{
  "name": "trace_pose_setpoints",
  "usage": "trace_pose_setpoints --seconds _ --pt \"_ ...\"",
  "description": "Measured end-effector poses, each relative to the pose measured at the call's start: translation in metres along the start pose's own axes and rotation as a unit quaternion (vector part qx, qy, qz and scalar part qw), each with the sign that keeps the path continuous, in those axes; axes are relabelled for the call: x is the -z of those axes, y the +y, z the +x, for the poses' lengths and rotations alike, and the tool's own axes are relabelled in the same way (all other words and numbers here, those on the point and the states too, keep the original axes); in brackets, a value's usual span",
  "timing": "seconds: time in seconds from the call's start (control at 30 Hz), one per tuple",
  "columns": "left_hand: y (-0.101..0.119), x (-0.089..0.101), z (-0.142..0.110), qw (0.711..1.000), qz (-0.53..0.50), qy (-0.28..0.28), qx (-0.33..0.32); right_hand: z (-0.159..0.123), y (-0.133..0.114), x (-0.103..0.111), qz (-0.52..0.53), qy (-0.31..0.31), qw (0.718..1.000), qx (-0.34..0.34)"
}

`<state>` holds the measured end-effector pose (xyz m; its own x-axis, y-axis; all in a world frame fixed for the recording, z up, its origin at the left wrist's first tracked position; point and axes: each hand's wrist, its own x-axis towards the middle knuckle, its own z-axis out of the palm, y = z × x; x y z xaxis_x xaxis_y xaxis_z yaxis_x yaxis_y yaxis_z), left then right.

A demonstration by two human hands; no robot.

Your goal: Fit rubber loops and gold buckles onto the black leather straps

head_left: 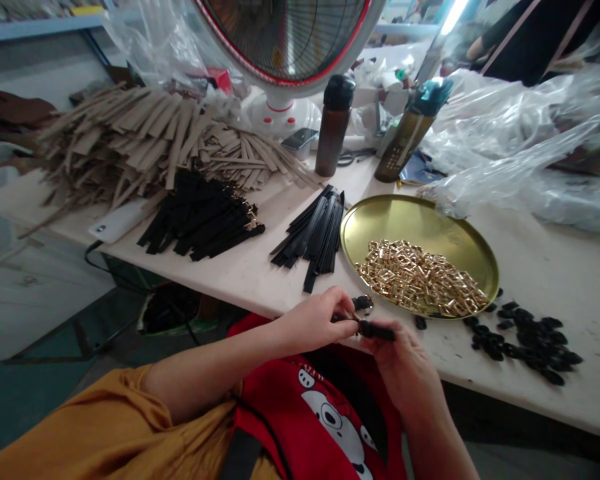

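At the table's front edge my left hand [330, 317] and my right hand [397, 350] meet over a black strap [379, 331]. Fingers of both hands are closed on it, and a bit of gold-coloured metal shows between them. Another short black piece with a gold buckle [363, 303] lies just beyond my left fingertips. Behind my hands stands a gold tray [485, 250] holding a heap of small gold buckles [420, 277]. Loose black strips [315, 230] lie fanned left of the tray. Small black loops [535, 337] are scattered right of it.
Black straps with gold buckles [200, 213] are piled at left, before a big heap of beige strips [130, 133]. A fan [285, 40], a dark bottle [334, 127], a tilted bottle [405, 137] and a phone [300, 139] stand or lie behind. Clear plastic bags [535, 147] cover the back right.
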<state>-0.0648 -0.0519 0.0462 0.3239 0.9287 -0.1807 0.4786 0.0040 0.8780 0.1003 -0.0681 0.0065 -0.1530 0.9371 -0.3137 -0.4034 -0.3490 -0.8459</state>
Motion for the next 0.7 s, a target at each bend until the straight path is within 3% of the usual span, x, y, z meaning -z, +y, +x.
trace_pose_setpoints --seconds 0.17,0.4,0.6,0.7 --pt "0.007 0.001 -0.009 0.997 0.075 0.009 -0.005 -0.003 0.002 -0.002 -0.004 -0.081 0.992 -0.099" --pt "0.007 -0.002 -0.018 0.994 0.106 -0.019 -0.008 -0.012 0.012 0.001 0.063 -0.116 0.977 -0.165" --pt "0.008 0.005 -0.032 0.994 0.098 -0.042 0.02 -0.017 0.014 -0.006 0.084 -0.067 0.99 -0.087" --pt "0.007 0.008 -0.034 0.996 0.066 -0.046 0.031 -0.016 0.015 -0.009 0.033 -0.022 0.998 -0.054"
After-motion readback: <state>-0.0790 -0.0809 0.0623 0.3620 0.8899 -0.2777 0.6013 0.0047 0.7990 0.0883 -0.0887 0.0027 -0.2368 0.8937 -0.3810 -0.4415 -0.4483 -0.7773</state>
